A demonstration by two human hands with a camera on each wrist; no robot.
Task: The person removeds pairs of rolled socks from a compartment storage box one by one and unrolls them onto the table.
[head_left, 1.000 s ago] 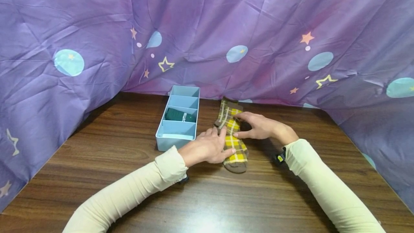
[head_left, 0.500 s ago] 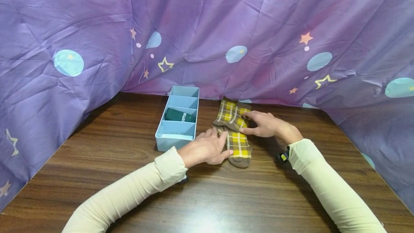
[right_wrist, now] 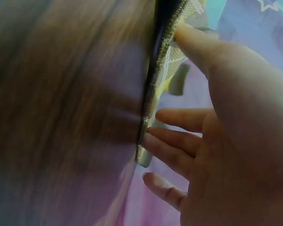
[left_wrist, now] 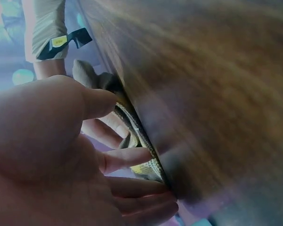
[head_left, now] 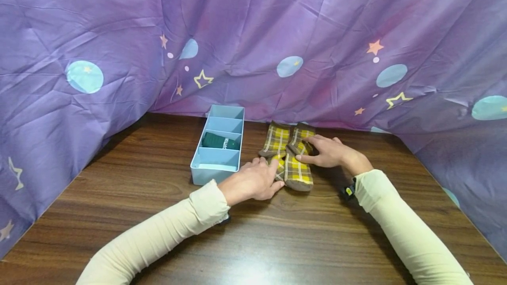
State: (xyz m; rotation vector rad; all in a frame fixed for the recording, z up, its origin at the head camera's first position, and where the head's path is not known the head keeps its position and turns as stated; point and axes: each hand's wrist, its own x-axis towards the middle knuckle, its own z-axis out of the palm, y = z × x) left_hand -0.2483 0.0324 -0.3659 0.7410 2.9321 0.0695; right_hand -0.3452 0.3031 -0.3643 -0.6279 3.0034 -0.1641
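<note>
Two plaid socks, yellow and brown with white lines, lie flat on the table. The left sock [head_left: 277, 137] is partly covered by my left hand [head_left: 253, 180], whose fingers rest along its lower part. Beside it, touching or slightly overlapping, lies the right sock [head_left: 298, 173]. My right hand [head_left: 330, 153] reaches in from the right, its fingertips and thumb touching that sock near its middle. In the left wrist view the left fingers [left_wrist: 132, 157] are loosely extended against the fabric. The right wrist view has the right fingers [right_wrist: 172, 146] spread and nearly straight at the sock's edge.
Left of the socks stands a light blue divided box [head_left: 215, 175]. A dark green folded item [head_left: 219, 140] with white lettering sits in one compartment. The wooden table [head_left: 253, 241] meets a purple patterned curtain [head_left: 253, 47] behind.
The upper sock has slid right and slightly away, off the other one, so both now show side by side. My right hand moved right with it; my left hand stayed nearly in place.
</note>
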